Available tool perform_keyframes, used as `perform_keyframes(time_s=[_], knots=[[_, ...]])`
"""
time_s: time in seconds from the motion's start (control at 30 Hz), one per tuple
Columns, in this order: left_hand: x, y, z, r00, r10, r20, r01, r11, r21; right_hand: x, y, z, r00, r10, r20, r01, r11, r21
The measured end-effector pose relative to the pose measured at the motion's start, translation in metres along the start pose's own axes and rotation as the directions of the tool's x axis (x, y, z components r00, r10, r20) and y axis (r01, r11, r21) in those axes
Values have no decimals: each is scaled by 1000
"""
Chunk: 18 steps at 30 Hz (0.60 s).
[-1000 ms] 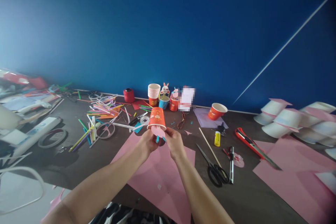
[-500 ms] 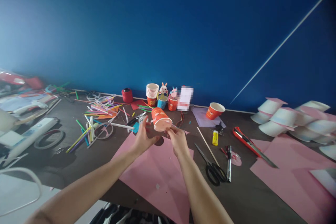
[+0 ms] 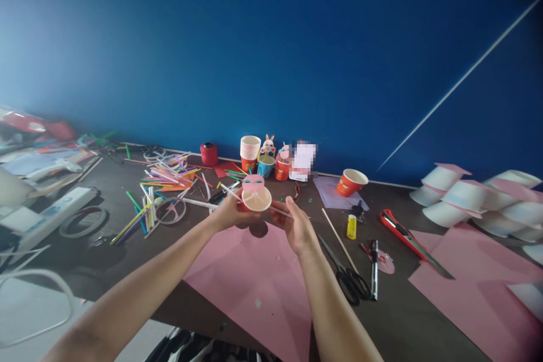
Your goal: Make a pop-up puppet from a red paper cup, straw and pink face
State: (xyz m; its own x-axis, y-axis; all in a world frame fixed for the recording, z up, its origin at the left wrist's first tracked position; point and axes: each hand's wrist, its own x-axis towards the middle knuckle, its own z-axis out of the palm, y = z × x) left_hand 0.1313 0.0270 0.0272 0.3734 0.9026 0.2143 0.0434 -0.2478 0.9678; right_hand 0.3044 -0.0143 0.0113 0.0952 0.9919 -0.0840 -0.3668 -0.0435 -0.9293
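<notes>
Held above the pink paper is a red paper cup (image 3: 256, 206), its open pale mouth tilted toward me. A pink paper face (image 3: 253, 182) with blue details stands at its far rim. My left hand (image 3: 229, 212) is closed around the cup's left side, with a white stick (image 3: 229, 192) jutting out above it. At the cup's right, my right hand (image 3: 297, 226) has its thumb raised apart from the fingers, and the fingertips reach toward the cup. A thin pale stick (image 3: 283, 212) crosses in front of these fingers. Some fingertips are hidden.
Pink paper (image 3: 258, 283) lies under my hands. To the right are scissors (image 3: 350, 283), a wooden stick (image 3: 337, 235), a yellow glue stick (image 3: 352, 227), a pen (image 3: 374, 270) and a red utility knife (image 3: 413, 242). Stacked cups (image 3: 250, 150) and decorated cups (image 3: 266, 166) stand behind; straws (image 3: 169, 172) lie left.
The cup has turned from base toward me to mouth toward me, showing the pink face. My left hand has closed on it; my right hand has let go of its base and shifted right.
</notes>
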Motion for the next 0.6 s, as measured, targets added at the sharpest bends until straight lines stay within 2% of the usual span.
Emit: perform_keyframes(time_s=[0.1,0.27,0.4,0.53,0.6], knots=[[3,-9,4,993,-91,69,99,986,-130,1,1,-1,996,-92,5,92,995,23],[6,-14,3,982,-135,133,149,983,-107,3,7,-1,973,-228,-42,226,973,-41],[5,-14,-4,979,-112,172,133,984,-116,1,8,-1,973,-230,-21,229,973,-39],[3,-17,-12,976,-83,203,113,983,-145,0,8,-1,980,-175,93,179,983,-37],[1,-20,-15,973,-59,224,96,983,-156,1,9,0,982,-161,97,165,986,-32]])
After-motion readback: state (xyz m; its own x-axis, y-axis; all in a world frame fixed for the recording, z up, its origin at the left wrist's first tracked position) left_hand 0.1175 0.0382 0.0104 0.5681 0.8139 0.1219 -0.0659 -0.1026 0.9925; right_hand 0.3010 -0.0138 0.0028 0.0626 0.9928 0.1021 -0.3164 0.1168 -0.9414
